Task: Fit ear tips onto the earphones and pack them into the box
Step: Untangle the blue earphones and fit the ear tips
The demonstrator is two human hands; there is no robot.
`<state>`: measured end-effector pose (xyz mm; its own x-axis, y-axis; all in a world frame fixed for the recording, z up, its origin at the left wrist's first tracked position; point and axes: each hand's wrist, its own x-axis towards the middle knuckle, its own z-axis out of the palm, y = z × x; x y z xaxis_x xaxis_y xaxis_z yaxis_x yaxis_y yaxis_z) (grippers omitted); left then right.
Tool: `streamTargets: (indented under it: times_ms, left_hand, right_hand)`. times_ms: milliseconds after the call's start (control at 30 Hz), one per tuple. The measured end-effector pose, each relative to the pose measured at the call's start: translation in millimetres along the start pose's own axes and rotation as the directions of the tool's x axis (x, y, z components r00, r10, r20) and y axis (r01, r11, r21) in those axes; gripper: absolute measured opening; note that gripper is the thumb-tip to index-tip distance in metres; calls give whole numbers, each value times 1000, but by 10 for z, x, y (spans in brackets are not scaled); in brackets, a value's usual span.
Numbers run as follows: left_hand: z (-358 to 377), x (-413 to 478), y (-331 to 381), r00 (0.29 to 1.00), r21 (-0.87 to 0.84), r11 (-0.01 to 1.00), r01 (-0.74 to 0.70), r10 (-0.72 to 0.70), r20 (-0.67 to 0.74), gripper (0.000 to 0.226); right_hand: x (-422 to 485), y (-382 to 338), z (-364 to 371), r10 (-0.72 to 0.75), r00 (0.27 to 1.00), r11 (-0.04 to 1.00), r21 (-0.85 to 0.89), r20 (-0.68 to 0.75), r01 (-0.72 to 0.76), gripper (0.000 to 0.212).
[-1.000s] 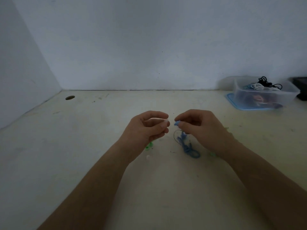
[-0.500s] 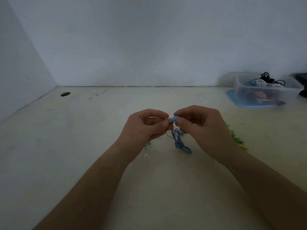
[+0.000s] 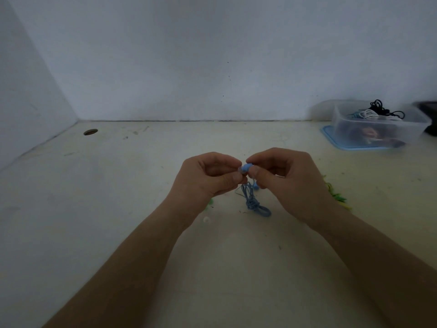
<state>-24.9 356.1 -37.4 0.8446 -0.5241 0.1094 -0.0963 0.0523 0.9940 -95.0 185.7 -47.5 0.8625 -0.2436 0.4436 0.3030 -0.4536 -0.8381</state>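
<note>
My right hand pinches a blue earbud between thumb and forefinger above the table. My left hand pinches a small pale ear tip, almost hidden by its fingertips, right against the earbud's end. The blue earphone cable hangs down from the earbud and lies bundled on the table between my wrists. A loose white ear tip lies on the table by my left wrist. The clear plastic box stands at the far right on a blue lid, with black and white earphones inside.
Green and yellow cables lie on the table behind my right hand. A green bit shows under my left hand. A round hole sits in the table at the far left. White walls close the back and left.
My hands have come together: a gap lay between them a second ago, and now the left fingertips press the ear tip against the blue earbud. Both hands sit slightly higher over the cable.
</note>
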Motion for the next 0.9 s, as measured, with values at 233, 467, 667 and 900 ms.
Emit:
streamTargets:
  times_ms: [233, 467, 667, 900]
  left_hand:
    - [-17, 0, -7, 1000, -5, 1000, -2, 2, 16, 17]
    - [-29, -13, 17, 998, 11, 999, -34, 33, 58, 15]
    - [-39, -8, 23, 996, 32, 998, -51, 49, 71, 15]
    - [-33, -13, 19, 996, 42, 998, -49, 46, 79, 16]
  right_hand:
    - [13, 27, -21, 16, 1000, 1000, -4, 14, -16, 12]
    - [18, 38, -49, 36, 995, 996, 83, 91, -44, 15]
    - [25, 27, -71, 26, 987, 992, 121, 156, -45, 14]
    - [35, 22, -97, -3, 984, 997, 75, 178, -11, 12]
